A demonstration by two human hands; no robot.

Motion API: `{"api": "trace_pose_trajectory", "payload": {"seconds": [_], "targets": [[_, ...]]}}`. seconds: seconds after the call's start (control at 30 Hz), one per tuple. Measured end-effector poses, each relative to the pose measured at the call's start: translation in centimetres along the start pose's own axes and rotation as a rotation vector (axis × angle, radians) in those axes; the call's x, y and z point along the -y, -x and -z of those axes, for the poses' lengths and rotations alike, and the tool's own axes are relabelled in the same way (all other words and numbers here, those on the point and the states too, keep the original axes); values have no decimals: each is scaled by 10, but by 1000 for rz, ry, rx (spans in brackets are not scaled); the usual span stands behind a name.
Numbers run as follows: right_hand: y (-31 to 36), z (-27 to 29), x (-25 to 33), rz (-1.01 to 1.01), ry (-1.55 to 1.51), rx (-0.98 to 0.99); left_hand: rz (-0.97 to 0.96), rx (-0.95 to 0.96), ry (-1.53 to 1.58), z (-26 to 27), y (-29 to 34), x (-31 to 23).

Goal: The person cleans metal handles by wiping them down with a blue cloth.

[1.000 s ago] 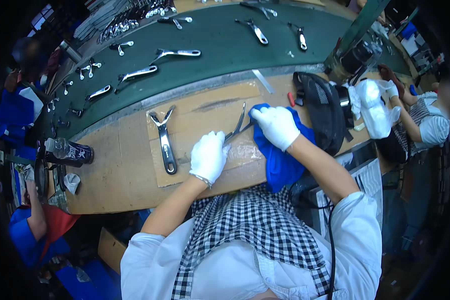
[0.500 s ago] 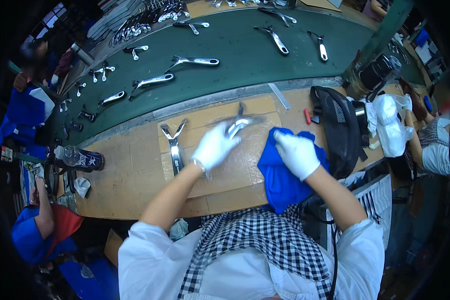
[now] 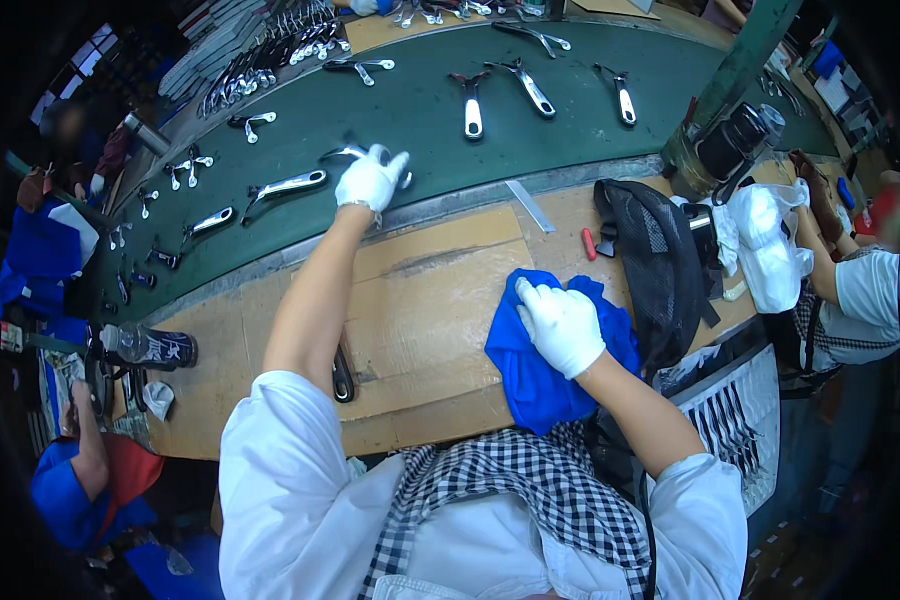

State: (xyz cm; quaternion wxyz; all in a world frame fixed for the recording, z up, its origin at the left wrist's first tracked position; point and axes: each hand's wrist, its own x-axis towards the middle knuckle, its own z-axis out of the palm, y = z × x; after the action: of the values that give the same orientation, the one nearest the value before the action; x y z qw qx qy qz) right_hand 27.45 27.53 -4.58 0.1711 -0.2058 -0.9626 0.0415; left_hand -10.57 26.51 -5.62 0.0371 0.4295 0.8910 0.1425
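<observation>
My left hand, in a white glove, reaches over the green work surface. Its fingers close round a shiny forked chrome tool, blurred, its middle hidden by the glove. Also gloved, my right hand bunches a blue cloth on the cardboard-covered bench. Another chrome handle pokes out beside my left forearm, which covers the rest of it. On the green surface, a chrome tool lies with its forked head pointing away from me, near a similar tool.
More forked tools are spread across the green surface. A black mesh bag, a red object and a metal ruler lie at right. Left stands a bottle. A green post rises at far right; people work on both sides.
My left hand has gone from the cardboard to the green surface. The tool it held now lies there, and it grips another. My right hand stays on the cloth.
</observation>
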Motion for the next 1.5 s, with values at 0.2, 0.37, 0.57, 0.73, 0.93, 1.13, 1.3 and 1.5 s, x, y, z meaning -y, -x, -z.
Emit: {"api": "trace_pose_trajectory", "payload": {"seconds": [0.2, 0.37, 0.57, 0.73, 0.93, 1.13, 1.3, 1.5], "targets": [[11, -12, -13, -2, 58, -50, -266, 21, 120, 24, 162, -77], [7, -10, -14, 27, -1, -72, -557, 134, 71, 11, 274, -75], [4, 5, -23, -176, -160, -72, -174, 46, 642, -12, 292, -20], [-35, 60, -45, -584, -772, -199, -165, 68, 701, -17, 298, -14], [-52, 55, 21, -275, -515, -179, -216, 33, 411, -7, 300, -35], [-47, -29, 87, 60, -83, 65, -310, 109, 202, -11, 293, -64], [-82, -35, 85, -114, -37, 174, -335, 101, 119, -13, 289, -63], [-123, -41, 49, -266, -81, 171, -363, 159, 101, -2, 287, -69]]}}
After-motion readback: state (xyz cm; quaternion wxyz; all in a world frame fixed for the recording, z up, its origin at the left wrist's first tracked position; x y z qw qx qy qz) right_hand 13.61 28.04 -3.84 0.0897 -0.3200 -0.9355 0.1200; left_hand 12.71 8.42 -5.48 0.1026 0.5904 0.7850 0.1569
